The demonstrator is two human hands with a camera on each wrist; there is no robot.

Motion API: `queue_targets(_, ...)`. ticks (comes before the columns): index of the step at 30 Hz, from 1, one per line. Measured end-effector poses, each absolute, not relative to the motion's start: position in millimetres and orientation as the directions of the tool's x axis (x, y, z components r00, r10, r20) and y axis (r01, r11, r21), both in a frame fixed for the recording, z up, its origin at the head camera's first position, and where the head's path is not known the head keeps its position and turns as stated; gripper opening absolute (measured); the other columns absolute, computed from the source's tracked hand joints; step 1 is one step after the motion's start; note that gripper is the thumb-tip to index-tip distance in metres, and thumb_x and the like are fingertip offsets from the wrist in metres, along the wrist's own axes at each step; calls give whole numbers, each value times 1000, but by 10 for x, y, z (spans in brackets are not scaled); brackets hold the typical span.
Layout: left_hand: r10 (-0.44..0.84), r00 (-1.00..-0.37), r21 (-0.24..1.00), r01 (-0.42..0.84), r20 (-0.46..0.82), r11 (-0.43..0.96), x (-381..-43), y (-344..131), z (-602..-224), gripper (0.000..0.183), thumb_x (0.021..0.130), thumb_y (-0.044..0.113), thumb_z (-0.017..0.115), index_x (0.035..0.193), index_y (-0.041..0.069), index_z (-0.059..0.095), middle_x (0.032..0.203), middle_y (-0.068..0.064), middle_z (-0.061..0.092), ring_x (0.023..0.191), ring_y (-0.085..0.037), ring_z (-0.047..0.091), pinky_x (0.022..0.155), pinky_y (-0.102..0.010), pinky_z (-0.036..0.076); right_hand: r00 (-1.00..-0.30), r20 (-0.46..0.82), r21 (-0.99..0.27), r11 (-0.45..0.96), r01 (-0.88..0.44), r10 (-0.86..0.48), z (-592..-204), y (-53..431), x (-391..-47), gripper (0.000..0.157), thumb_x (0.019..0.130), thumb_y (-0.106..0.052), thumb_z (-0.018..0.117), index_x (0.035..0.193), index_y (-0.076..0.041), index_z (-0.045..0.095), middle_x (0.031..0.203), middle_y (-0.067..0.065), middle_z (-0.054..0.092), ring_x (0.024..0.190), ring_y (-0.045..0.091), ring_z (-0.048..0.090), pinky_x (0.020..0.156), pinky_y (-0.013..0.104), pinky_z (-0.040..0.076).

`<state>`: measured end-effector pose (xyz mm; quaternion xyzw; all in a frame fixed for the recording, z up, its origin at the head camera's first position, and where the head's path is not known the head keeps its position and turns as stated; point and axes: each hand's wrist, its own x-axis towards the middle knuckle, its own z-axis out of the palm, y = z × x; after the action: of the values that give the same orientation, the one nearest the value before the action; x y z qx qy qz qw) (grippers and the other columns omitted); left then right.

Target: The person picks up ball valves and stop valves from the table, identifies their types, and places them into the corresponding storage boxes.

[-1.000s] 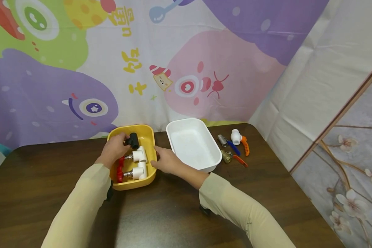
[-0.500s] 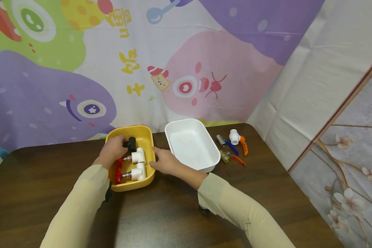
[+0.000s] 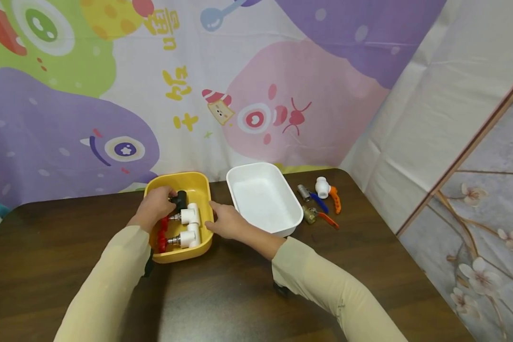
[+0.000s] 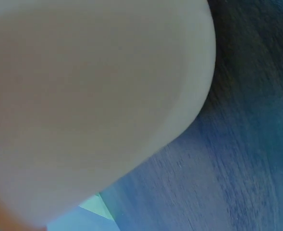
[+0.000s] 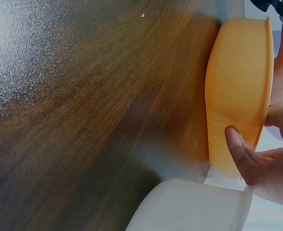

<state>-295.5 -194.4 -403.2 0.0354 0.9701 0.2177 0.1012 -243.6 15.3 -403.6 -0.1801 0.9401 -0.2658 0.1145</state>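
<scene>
A yellow plastic bin (image 3: 188, 254) sits on the dark table and holds white stop valves (image 3: 190, 237) with metal stems and red handles (image 3: 162, 242). Inside its far left part, my left hand (image 3: 155, 205) grips a black pipe fitting (image 3: 180, 200); the fingers cover its left end. My right hand (image 3: 227, 220) holds the bin's right wall at the rim. From the right wrist view, fingertips (image 5: 233, 132) lie against the outside of that wall. Blurred pale skin or sleeve fills most of the left wrist view, so the left hand's work is hidden there.
A white bin (image 3: 265, 197) stands just right of the yellow one. Beyond it lie a white ball valve (image 3: 323, 188) with an orange handle, a metal valve with a blue handle (image 3: 319, 203), and a brass valve (image 3: 309, 216) with a red lever. A printed cloth hangs behind.
Both hands keep nearly the same place at the yellow bin. The black fitting has shifted only slightly in the left hand, and the head view has turned a little.
</scene>
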Motion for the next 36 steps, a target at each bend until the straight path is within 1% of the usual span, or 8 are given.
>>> queue_targets(5, 102, -978, 440, 12, -182, 898, -2927, -1953, -4015, 36, 89, 11, 57, 123, -2, 51, 128, -24, 52, 112, -38, 50, 104, -54, 37, -902, -122, -534, 793, -292, -414, -4032, 149, -2436, 63, 91, -27, 58, 145, -4, 33, 137, 10, 52, 119, 17, 54, 96, 28, 47)
queue_targets(11, 102, -991, 526, 43, -83, 850, -2866, -1984, -3978, 43, 90, 20, 56, 126, -2, 50, 128, -24, 52, 116, -40, 48, 105, -54, 35, -893, -139, -543, 787, -293, -428, -3988, 165, -2437, 62, 92, -27, 58, 144, -5, 34, 140, 10, 49, 123, 17, 51, 100, 30, 45)
queue_targets(14, 92, -996, 593, 61, -22, 803, -2811, -1971, -3935, 44, 90, 20, 56, 127, -3, 49, 128, -25, 51, 118, -41, 47, 106, -53, 34, -892, -112, -538, 781, -316, -438, -3954, 176, -2439, 57, 92, -27, 58, 141, -5, 40, 137, 10, 52, 122, 19, 52, 100, 31, 45)
queue_targets(18, 103, -995, 650, 89, 16, 755, -2732, -1926, -3888, 49, 91, 20, 56, 132, -3, 45, 131, -27, 49, 122, -43, 44, 106, -54, 34, -892, -59, -537, 768, -350, -448, -3924, 206, -2431, 47, 90, -27, 59, 133, -7, 51, 126, 10, 60, 111, 19, 57, 94, 30, 48)
queue_targets(22, 108, -994, 681, 102, 33, 725, -2657, -1852, -3849, 51, 91, 19, 56, 135, -3, 42, 131, -28, 49, 124, -44, 43, 104, -54, 37, -895, -23, -555, 750, -360, -446, -3910, 263, -2426, 40, 90, -26, 59, 126, -9, 58, 118, 8, 63, 105, 18, 58, 91, 30, 48)
queue_targets(26, 92, -995, 707, 93, 40, 701, -2592, -1753, -3792, 50, 92, 20, 57, 134, -3, 43, 130, -27, 51, 124, -42, 45, 102, -52, 40, -904, -2, -575, 740, -350, -428, -3853, 339, -2428, 37, 90, -27, 58, 122, -10, 60, 117, 7, 63, 104, 19, 58, 90, 32, 48)
queue_targets(31, 79, -997, 737, 63, 13, 673, -2507, -1643, -3685, 51, 92, 24, 56, 135, 1, 42, 132, -24, 50, 125, -39, 45, 104, -50, 39, -916, 32, -574, 743, -344, -400, -3752, 446, -2441, 33, 90, -27, 59, 119, -10, 62, 116, 7, 63, 94, 19, 57, 86, 34, 49)
queue_targets(36, 54, -999, 771, 42, 10, 636, -2414, -1583, -3624, 49, 92, 23, 57, 134, 2, 44, 130, -23, 52, 121, -36, 48, 102, -49, 41, -913, 74, -561, 740, -372, -402, -3695, 517, -2457, 32, 90, -27, 58, 117, -10, 63, 115, 7, 64, 96, 20, 58, 85, 34, 49)
